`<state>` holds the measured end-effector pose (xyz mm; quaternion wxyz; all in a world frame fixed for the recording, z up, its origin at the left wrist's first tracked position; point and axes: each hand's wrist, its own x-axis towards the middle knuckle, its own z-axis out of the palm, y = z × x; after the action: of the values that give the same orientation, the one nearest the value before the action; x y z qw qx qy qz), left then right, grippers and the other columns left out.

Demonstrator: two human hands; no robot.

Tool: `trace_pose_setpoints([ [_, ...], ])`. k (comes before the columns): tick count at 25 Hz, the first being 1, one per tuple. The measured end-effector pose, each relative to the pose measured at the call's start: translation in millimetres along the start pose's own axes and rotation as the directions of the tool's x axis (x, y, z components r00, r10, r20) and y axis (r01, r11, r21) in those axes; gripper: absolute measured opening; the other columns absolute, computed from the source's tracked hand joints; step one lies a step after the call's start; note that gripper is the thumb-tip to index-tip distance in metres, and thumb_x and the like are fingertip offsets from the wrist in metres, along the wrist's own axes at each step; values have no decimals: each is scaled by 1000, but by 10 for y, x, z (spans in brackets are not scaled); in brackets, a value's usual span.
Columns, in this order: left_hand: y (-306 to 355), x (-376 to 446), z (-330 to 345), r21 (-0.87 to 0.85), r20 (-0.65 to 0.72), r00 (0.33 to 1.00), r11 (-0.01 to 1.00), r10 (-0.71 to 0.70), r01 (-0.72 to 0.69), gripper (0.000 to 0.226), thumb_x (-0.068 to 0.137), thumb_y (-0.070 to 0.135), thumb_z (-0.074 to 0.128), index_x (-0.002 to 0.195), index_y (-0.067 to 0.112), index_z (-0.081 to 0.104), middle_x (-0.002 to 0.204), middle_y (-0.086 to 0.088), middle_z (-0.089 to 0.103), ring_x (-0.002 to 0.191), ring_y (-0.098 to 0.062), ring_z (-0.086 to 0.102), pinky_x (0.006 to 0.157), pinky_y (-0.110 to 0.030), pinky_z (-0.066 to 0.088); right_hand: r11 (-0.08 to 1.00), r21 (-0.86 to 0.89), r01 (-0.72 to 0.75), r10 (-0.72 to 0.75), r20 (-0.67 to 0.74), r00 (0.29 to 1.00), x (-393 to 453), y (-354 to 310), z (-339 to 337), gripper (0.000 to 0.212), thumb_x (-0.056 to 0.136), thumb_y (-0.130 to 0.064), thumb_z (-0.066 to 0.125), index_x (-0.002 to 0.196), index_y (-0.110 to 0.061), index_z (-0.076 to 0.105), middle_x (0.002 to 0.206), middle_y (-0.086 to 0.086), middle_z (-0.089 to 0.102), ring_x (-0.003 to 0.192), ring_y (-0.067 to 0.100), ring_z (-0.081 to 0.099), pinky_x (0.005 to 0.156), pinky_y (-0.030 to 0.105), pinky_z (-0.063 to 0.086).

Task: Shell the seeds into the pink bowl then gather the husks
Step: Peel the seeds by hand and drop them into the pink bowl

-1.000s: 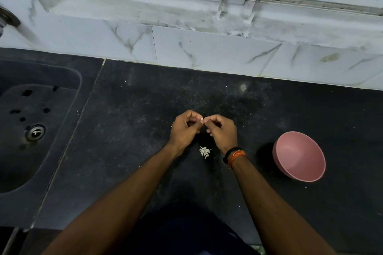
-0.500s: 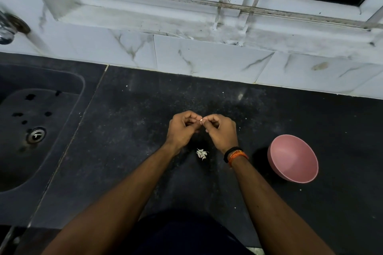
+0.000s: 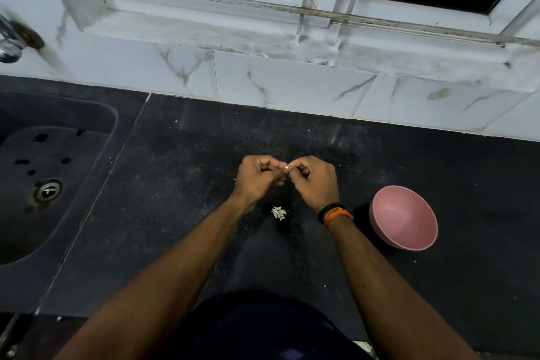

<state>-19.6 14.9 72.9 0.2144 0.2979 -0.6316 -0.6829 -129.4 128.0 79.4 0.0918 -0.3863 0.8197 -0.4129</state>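
Both your hands, left hand [image 3: 257, 177] and right hand [image 3: 314, 181], pinch one seed [image 3: 287, 168] mid-desk [image 3: 181, 213], husks [image 3: 279, 212] below, pink bowl [image 3: 404, 218] right

Between the curled fingertips of left hand [image 3: 257, 180] and right hand [image 3: 314, 184], only a pale speck of seed [image 3: 287, 168]: too small to tell whether shelled or whole. At 6 o'clock from it, small white heap of husks [image 3: 279, 212], count unreadable. At 3 o'clock, pink bowl [image 3: 404, 218], contents not discernible. At 9 o'clock, sink [image 3: 58, 172] cut by the left edge. At 10 o'clock, tap [image 3: 10, 44] cropped, spout out of sight.
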Motion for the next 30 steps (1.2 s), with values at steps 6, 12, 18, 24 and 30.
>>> trace_pose_setpoints([
  [6,22,4,18,-78,11,998,995,-55,55,12,82,-9,73,86,2,75,84,-20,75,76,-32,72,74,-41,62,996,69,-57,57,-5,998,11,50,23,6,85,-20,74,85,-15,78,81,-4,73,72,10,69,71,37,60],
  [12,-37,36,-29,-60,-4,999,997,-41,41,8,82,-7,75,90,-3,75,84,-20,75,79,-37,73,75,-42,62,984,140,-111,113,-4,994,16,37,110,3,84,-15,76,83,-13,78,75,-4,73,71,12,70,71,38,61],
  [18,-80,77,-7,-71,3,999,997,-44,44,8,83,-5,75,91,-3,75,84,-17,76,78,-31,74,74,-40,62,969,177,-171,172,9,985,37,54,131,4,86,-16,75,84,-13,78,74,-3,73,69,11,70,67,33,60],
  [24,-174,90,-6,-260,60,970,935,-234,242,15,87,-6,70,102,-7,70,88,-15,73,78,-19,72,73,-28,61,950,200,-241,229,79,970,37,103,123,11,89,-13,70,82,-18,77,73,-3,73,67,10,71,65,28,58],
  [30,-308,123,-26,-431,106,905,801,-413,416,17,93,-7,60,94,8,69,81,-6,71,75,-12,67,71,-25,58,888,289,-359,333,135,933,14,157,241,11,92,-10,68,86,-14,76,74,1,73,64,6,68,61,24,55],
])
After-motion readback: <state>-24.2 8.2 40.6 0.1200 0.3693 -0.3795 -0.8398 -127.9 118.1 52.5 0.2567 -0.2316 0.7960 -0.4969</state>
